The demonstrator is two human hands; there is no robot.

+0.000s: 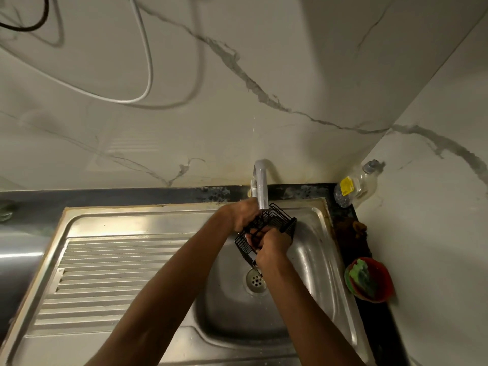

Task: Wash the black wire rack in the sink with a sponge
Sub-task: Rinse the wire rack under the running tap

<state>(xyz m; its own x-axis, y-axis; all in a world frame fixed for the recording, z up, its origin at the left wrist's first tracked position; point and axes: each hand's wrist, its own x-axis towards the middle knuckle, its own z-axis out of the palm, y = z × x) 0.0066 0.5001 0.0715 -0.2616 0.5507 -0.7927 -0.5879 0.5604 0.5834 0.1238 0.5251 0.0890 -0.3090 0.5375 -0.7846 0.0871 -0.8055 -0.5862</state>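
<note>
The black wire rack (277, 220) hangs tilted over the steel sink basin (311, 260), right under the grey faucet spout (261, 186). My left hand (244, 213) grips its far left side. My right hand (272, 247) is closed on the rack's near edge, with fingers through the wires. A green sponge (363, 276) lies in a red bowl (380, 283) on the counter to the right of the sink; neither hand holds it.
A ribbed steel drainboard (105, 276) lies left of the basin, and the drain (255, 280) is below the hands. A clear soap bottle with a yellow label (353, 187) leans in the back right corner. Marble walls close in behind and on the right.
</note>
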